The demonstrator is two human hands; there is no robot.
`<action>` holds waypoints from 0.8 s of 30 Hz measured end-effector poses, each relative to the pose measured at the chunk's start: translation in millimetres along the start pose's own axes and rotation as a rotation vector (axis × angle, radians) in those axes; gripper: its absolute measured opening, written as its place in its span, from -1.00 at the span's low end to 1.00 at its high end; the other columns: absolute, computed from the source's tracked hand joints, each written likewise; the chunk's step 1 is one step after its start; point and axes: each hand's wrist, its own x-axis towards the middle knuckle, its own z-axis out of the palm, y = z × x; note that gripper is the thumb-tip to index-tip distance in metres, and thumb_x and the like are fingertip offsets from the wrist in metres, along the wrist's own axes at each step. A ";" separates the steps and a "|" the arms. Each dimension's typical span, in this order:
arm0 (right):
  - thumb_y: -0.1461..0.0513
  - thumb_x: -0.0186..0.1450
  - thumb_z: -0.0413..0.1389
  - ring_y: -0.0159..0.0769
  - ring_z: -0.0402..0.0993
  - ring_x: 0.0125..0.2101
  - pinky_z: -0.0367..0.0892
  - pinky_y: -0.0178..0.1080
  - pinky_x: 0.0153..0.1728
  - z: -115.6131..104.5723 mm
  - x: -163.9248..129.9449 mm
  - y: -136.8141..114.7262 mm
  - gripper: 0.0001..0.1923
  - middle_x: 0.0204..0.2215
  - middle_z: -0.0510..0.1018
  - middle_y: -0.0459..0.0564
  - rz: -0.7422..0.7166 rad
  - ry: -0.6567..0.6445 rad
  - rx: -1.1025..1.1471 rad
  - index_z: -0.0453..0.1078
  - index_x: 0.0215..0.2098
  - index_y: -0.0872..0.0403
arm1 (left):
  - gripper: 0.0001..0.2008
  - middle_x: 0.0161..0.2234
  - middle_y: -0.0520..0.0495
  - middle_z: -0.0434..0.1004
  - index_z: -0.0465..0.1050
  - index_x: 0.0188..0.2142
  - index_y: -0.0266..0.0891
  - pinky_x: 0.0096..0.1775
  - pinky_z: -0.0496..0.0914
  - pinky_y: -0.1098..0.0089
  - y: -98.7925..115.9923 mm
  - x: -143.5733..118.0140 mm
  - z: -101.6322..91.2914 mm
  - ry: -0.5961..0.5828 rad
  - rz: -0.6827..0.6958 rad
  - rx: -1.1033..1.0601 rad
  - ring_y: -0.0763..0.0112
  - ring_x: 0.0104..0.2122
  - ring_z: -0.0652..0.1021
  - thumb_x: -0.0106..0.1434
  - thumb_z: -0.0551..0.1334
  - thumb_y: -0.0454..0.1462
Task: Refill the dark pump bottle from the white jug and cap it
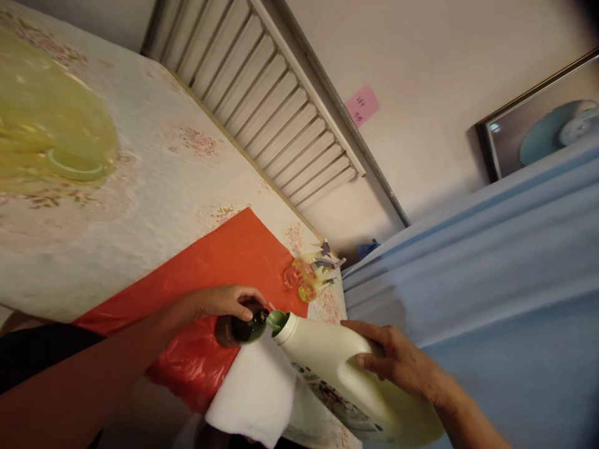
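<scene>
- Head view, tilted frame: table [154,187] with floral cover, red plastic sheet [224,262] across its near edge.
- Left hand [229,301] clamped over top of small dark bottle [238,329], fingers wrapped round its shoulder; bottle upright on red sheet, just above white cloth [257,393].
- Right hand [397,358] gripping handle side of large cream jug [346,380], jug tipped toward the bottle, green spout [276,319] touching or just beside bottle mouth; can't tell which.
- Jug body over white cloth and table edge, label partly visible underneath.
- No stream visible at spout; flow can't be confirmed.
- Judgement for a clean pour: keep bottle pinned vertical, spout lip directly over the opening, tilt jug slowly, keep cloth under the joint to catch drips.
- Risk, as judged: left fingers partly cover the neck, fill level hard to read; heavy jug could surge if tipped fast.
- Nearby: cluster of small spray heads and clear caps [311,274] at far end of red sheet, well clear of both hands.
- Yellow translucent cover [47,118] at far left of table.
- Background: radiator [266,100], pink note [362,105] on wall, blue fabric [491,262] at right.
</scene>
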 end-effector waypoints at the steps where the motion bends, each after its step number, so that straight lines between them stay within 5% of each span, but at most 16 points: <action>1: 0.05 0.23 0.15 -0.22 0.49 -0.32 0.41 -0.27 -0.32 0.0 0.1 0.1 -0.42 -0.22 0.61 -0.03 0.003 0.001 -0.002 0.34 0.20 -0.01 | -0.54 -0.04 -0.04 0.55 0.43 -0.03 -0.16 0.01 0.38 0.26 0.0 -0.1 0.0 -0.001 0.000 0.002 0.18 -0.01 0.51 0.03 0.31 -0.30; 24: 0.08 0.26 0.15 -0.23 0.49 -0.30 0.40 -0.28 -0.30 -0.1 0.6 2.2 -0.46 -0.20 0.61 -0.04 -0.013 -0.014 0.023 0.33 0.19 0.00 | -0.56 -0.04 -0.03 0.56 0.44 -0.03 -0.14 0.01 0.37 0.26 2.4 -0.6 0.1 0.000 0.002 0.014 0.19 -0.01 0.51 0.04 0.32 -0.30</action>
